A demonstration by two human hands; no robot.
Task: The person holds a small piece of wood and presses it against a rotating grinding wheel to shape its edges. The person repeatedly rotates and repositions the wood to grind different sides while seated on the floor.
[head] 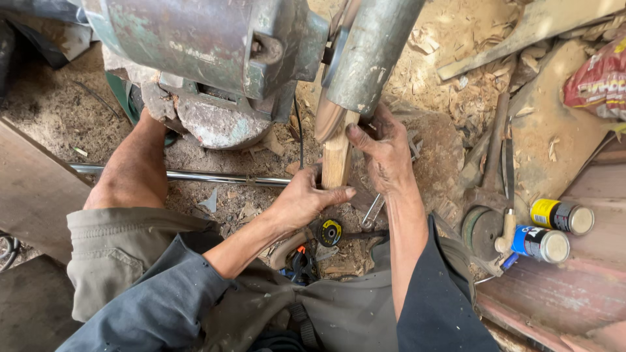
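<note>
Bright, even daylight; sharp focus, soft shadows.

Your count of things on the ground

You have two spray cans (pixel 562 216) (pixel 540 243), one wood piece (pixel 336 160), one metal rod (pixel 195 176), one red bag (pixel 600 81).

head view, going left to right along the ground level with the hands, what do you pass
bare knee → shiny metal rod → left hand on pale wooden piece → right hand → rusty round iron weight → blue spray can → yellow-banded can
</note>
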